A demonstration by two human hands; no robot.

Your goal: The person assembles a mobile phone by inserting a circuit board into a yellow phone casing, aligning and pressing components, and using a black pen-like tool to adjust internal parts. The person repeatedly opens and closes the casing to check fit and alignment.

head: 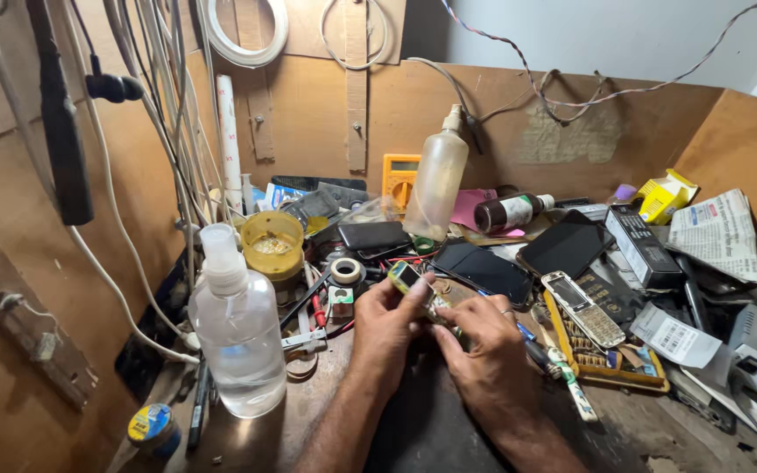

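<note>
My left hand (385,322) grips a small keypad phone (407,276) with a yellow-green edge, thumb lying along its side. My right hand (482,343) meets it from the right, fingers pinched against the phone's lower end; a ring sits on one finger. Whether the right hand holds a small tool is hidden by the fingers. Both hands hover over the dark middle of the cluttered workbench (413,429).
A clear spray bottle (237,328) stands left of my hands, a taller cloudy bottle (436,182) behind. Dark smartphones (486,270) (568,246), a silver keypad phone (583,308), a yellow multimeter (399,178), a tape roll (345,271), a yellow cup (272,243) and hanging cables (168,114) crowd the bench.
</note>
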